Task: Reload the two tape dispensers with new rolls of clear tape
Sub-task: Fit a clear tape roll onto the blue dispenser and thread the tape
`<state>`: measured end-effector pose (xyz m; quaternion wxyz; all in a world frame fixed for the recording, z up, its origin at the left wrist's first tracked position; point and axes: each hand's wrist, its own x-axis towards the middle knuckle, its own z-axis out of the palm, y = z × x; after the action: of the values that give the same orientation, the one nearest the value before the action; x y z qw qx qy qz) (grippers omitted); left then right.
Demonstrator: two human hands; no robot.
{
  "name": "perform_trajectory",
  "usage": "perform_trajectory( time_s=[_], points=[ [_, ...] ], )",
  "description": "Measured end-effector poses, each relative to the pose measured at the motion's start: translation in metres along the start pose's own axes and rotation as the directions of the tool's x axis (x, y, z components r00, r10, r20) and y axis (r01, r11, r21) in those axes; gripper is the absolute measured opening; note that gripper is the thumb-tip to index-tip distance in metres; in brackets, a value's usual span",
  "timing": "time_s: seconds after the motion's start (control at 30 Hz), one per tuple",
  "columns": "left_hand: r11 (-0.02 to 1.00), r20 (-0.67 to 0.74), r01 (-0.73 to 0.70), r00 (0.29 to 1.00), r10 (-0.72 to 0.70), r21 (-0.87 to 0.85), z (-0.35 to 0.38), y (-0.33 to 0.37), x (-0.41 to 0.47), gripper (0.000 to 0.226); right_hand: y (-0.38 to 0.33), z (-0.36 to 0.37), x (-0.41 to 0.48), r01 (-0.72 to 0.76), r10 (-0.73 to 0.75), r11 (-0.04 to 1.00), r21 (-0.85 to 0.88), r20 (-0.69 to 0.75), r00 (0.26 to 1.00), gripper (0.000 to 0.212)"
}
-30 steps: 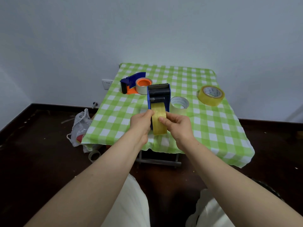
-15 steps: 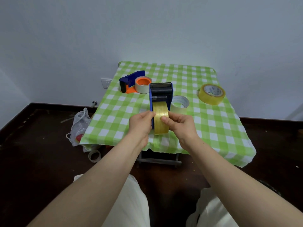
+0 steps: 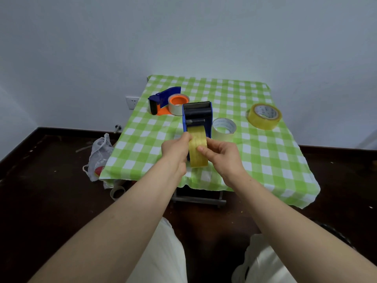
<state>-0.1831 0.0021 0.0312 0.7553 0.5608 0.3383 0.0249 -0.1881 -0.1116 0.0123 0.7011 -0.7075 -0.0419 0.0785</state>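
A blue tape dispenser [image 3: 197,115] stands upright in the middle of the checked table [image 3: 265,156], with a yellowish clear tape roll [image 3: 197,148] set in its near end. My left hand [image 3: 175,151] grips the roll and dispenser from the left. My right hand [image 3: 222,154] pinches the roll from the right, thumb on its face. A second blue and orange dispenser [image 3: 163,100] lies at the back left, holding a thin roll on an orange core [image 3: 178,101]. A full yellow roll [image 3: 264,116] lies at the right.
A nearly spent white-cored roll [image 3: 224,129] sits just right of the held dispenser. A plastic bag [image 3: 100,158] and a loose roll [image 3: 117,192] lie on the dark floor left of the table. The wall stands right behind the table.
Both hands have stayed on the tape roll in the dispenser; the right thumb has shifted slightly on the roll's face. The view has drifted a little.
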Motion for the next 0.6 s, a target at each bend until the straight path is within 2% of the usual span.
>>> perform_trajectory(
  time_s=[0.13,0.27,0.43,0.53,0.6],
  points=[
    [1.000,-0.007,0.019,1.000,-0.019,0.000,0.004,0.008,-0.003,0.010,0.002,-0.004,-0.002,0.001,0.001,1.000,-0.019,0.075,0.997,0.041],
    [1.000,0.056,-0.017,0.998,0.016,0.020,0.005,0.009,-0.006,0.015,0.001,-0.009,0.002,-0.006,0.004,0.999,0.035,0.058,0.998,0.041],
    [0.984,0.202,-0.160,0.969,0.143,0.073,0.001,0.001,-0.006,0.027,-0.003,-0.014,0.005,0.002,-0.004,0.996,0.089,0.030,1.000,0.035],
    [0.970,0.357,-0.241,0.910,0.210,0.043,-0.004,-0.005,-0.005,0.034,-0.004,-0.018,0.008,0.005,-0.008,0.994,0.108,0.027,1.000,0.035],
    [0.966,0.399,-0.259,0.887,0.234,0.009,-0.007,-0.008,-0.004,0.038,-0.005,-0.018,0.009,0.000,-0.002,0.993,0.121,0.021,1.000,0.034]
  ],
)
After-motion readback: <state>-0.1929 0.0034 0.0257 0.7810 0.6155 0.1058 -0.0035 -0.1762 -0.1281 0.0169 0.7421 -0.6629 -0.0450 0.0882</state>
